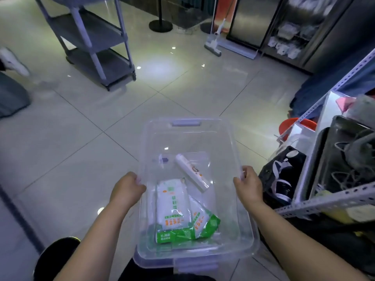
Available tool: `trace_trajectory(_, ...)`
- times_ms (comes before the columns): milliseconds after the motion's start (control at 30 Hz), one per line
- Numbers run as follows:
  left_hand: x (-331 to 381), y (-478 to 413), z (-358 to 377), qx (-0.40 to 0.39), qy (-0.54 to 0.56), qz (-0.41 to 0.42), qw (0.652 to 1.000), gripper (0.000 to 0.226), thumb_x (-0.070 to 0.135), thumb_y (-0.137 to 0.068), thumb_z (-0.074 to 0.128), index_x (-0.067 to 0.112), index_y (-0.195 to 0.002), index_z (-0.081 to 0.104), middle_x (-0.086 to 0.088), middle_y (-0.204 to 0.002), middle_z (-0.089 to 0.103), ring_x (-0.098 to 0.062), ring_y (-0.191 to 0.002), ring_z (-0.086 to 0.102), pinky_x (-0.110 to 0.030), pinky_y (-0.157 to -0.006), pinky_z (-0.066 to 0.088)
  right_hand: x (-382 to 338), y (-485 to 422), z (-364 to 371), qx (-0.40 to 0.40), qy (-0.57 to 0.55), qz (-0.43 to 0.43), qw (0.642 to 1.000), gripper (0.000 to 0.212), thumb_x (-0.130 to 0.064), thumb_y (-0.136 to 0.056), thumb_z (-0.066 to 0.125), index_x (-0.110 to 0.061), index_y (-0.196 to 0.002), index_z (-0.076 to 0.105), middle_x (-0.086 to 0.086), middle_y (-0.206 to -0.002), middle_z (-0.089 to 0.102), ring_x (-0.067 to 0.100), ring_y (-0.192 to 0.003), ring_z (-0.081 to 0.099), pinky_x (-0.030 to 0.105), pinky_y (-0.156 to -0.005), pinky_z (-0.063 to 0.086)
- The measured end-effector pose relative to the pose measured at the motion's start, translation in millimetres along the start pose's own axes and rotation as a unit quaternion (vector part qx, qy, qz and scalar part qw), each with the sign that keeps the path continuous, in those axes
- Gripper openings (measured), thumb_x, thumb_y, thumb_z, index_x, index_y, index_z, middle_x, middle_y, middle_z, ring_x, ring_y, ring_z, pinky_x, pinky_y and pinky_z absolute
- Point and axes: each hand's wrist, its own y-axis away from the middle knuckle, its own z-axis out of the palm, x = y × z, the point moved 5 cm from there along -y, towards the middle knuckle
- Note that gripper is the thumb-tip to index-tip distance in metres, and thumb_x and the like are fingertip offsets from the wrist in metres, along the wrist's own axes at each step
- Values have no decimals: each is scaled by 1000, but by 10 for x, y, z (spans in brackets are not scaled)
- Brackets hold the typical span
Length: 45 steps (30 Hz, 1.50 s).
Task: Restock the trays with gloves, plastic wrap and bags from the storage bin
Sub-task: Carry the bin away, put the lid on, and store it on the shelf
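Note:
I carry a clear plastic storage bin (pixel 227 138) above the tiled floor. My left hand (pixel 127 188) grips its left rim and my right hand (pixel 248 184) grips its right rim. Inside lie a white roll of plastic wrap (pixel 191 172), a white-and-green pack of gloves (pixel 172 207) and a second green-and-white pack (pixel 205 222) partly under it. A clear flat bag (pixel 197 158) lies under the roll. No trays for restocking can be made out for certain.
A grey three-tier cart (pixel 95 39) stands ahead on the left. A metal angle-iron shelf (pixel 324 201) with dark trays and clutter is close on my right, with an orange bucket (pixel 288 126) beside it. A mop (pixel 214 45) and glass-door cabinets (pixel 284 33) are at the back right. Someone's shoe (pixel 14 61) is at far left.

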Motion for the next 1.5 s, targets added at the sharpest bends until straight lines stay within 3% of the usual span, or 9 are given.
trace_trajectory(267,1001,-1879,-373,-74,-71,61,993,21,19,-73,66,12,-87,52,-6,-102,66,-27,-89,60,-30,-72,43,-823,-1358,392,40,-13,47,998,30,-8,-80,56,-11,-109,55,11,-87,63,29,-79,59,34,-72,46)
trace_trajectory(533,2285,-3150,-405,-84,-112,139,980,20,17,-77,65,9,-91,53,-10,-97,63,-29,-84,57,-29,-66,38,-1175,-2436,385,95,-47,107,989,24,-9,-79,58,-14,-103,54,9,-81,61,24,-70,54,29,-62,39)
trace_trajectory(900,4328,-4071,761,-120,-179,191,957,20,15,-75,65,4,-89,56,-15,-92,64,-31,-85,57,-30,-66,37,-544,-4407,-277,141,-29,153,978,23,-6,-78,59,-10,-100,57,-5,-64,48,14,-58,48,25,-54,33)
trace_trajectory(1033,5151,-4326,1178,-129,-186,219,949,18,16,-77,66,8,-89,54,-9,-88,61,-25,-78,52,-28,-65,35,-334,-5055,-641,129,-30,179,975,28,-11,-80,60,-9,-108,55,4,-75,56,24,-70,57,33,-70,50)
trace_trajectory(1300,6386,-4865,1992,-165,-205,260,929,18,15,-76,65,7,-89,56,-9,-85,61,-27,-79,55,-29,-66,37,52,-5925,-1185,151,-41,240,958,32,-13,-81,62,-11,-111,54,9,-89,62,24,-77,57,29,-71,45)
trace_trajectory(1500,7306,-5398,2908,-242,-253,331,876,18,15,-76,65,5,-89,56,-8,-83,59,-21,-75,52,-27,-54,30,417,-6443,-1360,180,-39,316,931,32,-14,-84,63,-8,-114,51,9,-89,60,30,-83,60,34,-74,49)
